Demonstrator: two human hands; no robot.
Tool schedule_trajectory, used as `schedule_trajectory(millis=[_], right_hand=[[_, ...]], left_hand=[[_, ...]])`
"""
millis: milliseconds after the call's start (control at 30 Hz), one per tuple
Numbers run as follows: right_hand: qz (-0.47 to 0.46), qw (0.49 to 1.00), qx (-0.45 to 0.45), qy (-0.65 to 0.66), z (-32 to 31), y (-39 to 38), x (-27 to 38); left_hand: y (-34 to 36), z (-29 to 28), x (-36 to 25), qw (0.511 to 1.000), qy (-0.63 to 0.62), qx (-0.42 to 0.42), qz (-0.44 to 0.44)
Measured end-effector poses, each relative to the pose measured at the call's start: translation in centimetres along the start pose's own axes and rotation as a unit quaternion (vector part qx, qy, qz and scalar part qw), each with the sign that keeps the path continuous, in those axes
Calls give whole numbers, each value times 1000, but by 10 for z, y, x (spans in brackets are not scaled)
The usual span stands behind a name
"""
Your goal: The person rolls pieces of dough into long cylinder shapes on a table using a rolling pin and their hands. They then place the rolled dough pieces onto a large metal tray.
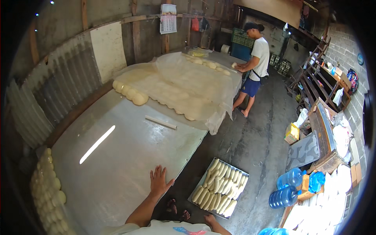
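Observation:
My left hand [158, 181] lies flat on the metal-topped table [117, 184] near its right edge, fingers spread, holding nothing. Low in the picture, my right hand [210, 219] hangs beside the near edge of a metal tray [190, 197]; its fingers are mostly hidden, and whether it touches the tray I cannot tell. Rows of long pale dough rolls [221, 184] fill that tray. Farther up the tabletop lies a pale straight rod [160, 122]. Many rounded dough pieces [49, 188] are heaped along the table's left end.
Clear plastic sheeting [172, 78] covers dough farther along, with uncovered dough balls [131, 93] beside it. A co-worker [256, 58] handles dough at the far end. Blue water bottles [284, 196], boxes and white sacks [317, 211] stand right, below a wooden rack [319, 78].

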State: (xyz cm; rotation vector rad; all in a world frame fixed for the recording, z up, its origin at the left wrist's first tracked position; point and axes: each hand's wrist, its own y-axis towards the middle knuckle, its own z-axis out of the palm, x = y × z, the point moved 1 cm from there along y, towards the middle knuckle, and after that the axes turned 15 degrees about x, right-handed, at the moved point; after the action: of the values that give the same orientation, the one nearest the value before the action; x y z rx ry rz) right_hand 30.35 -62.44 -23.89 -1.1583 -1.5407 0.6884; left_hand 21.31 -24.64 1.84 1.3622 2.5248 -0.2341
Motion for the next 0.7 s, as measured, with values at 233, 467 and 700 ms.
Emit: schedule_trajectory(millis=[233,467,700], right_hand=[[-45,999,-30,-6,-35,60,4],[-48,998,-23,-35,-30,36,30],[-90,988,31,120,-67,39,33]], left_hand=[[3,-3,-9,1000,-10,-11,9],[-3,-4,-3,1000,-18,-8,6],[7,9,4,997,-74,-33,17]])
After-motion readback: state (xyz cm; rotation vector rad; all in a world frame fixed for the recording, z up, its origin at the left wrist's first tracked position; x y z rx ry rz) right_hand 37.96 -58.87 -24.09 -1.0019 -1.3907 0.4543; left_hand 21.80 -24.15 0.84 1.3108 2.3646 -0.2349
